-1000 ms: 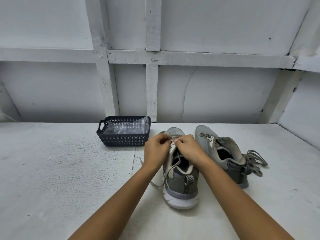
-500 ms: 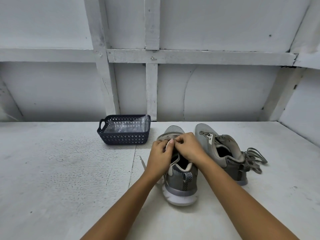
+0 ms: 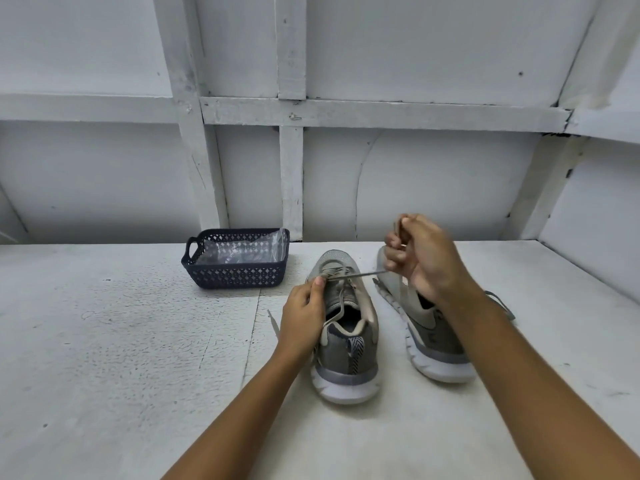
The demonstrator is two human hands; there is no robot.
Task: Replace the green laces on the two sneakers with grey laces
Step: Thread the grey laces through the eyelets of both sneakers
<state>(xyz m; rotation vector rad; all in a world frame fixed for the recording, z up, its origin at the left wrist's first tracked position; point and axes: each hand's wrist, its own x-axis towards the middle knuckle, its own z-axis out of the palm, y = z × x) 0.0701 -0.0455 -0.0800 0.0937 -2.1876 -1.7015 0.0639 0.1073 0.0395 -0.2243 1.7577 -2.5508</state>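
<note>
— What's on the table (image 3: 121, 341)?

— A dark basket (image 3: 235, 277), far, left of the middle. Right of it and nearer stand the left sneaker (image 3: 346, 358) and the right sneaker (image 3: 433, 341), toes pointing away.

— Touching?

— No, there's bare white top between them. A lace end (image 3: 273, 322) lies just left of the left sneaker, and a lace loop (image 3: 504, 306) lies at the right sneaker's right side.

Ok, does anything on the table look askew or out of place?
Yes: the right sneaker lies tipped on its side, sole showing, while the left sneaker stands upright. A loose lace trails on the table beside it.
</note>
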